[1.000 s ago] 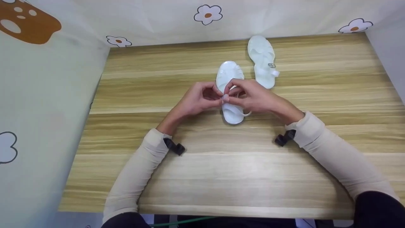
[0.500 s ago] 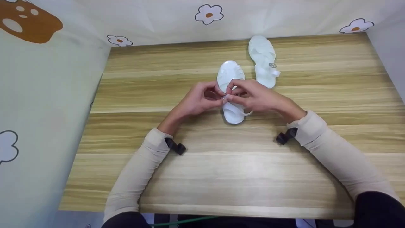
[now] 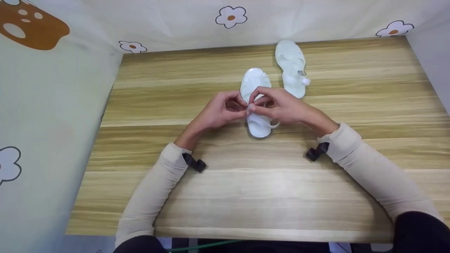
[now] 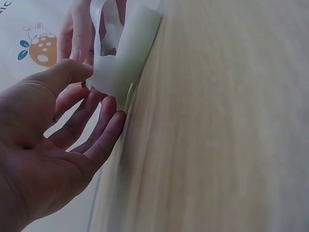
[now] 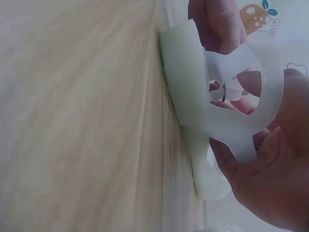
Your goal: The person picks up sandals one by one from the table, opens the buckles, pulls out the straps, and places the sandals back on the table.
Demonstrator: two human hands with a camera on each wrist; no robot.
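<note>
A white jelly sandal point(image 3: 259, 130) stands on the table, toe pointing to the far side, with both hands meeting over its ankle strap. My left hand point(image 3: 222, 110) pinches the strap at the sandal's left side between thumb and fingertips. From the other side my right hand point(image 3: 281, 107) pinches at the same spot, thumb against index finger. In the right wrist view the strap point(image 5: 274, 89) loops up over the heel, and a small metal buckle point(image 5: 223, 92) shows among the fingers. The fingertips partly hide the strap's end.
The matching white sandal point(image 3: 290, 56) lies behind to the right, near the back wall, with its buckle point(image 3: 301, 73) at its right side. The wood-grain table point(image 3: 246, 196) is bordered by cloth walls printed with flowers at the back and left.
The right hand's fingertips shift slightly right and then back left at the strap. The left hand and both sandals stay in place.
</note>
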